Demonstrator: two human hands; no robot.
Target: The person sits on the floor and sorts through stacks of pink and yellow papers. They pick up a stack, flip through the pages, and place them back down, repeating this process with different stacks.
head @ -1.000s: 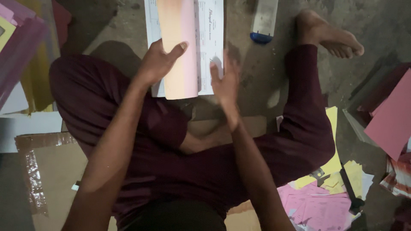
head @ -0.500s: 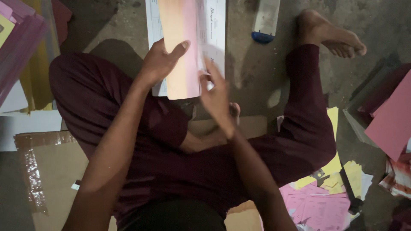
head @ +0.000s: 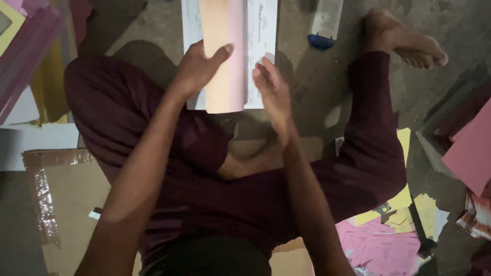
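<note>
Pink paper roll (head: 223, 56) under left fingers (head: 217, 53)

Dark maroon trousers (head: 368, 158), black top (head: 215, 258), bare arms, barefoot.

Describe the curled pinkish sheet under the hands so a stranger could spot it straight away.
Find the white printed sheet on the grey floor before the seated person's knees. Lying lengthwise on it is the pale peach-pink sheet, gripped by the left hand. Unlike the flat papers around, it bulges into a roll.
</note>
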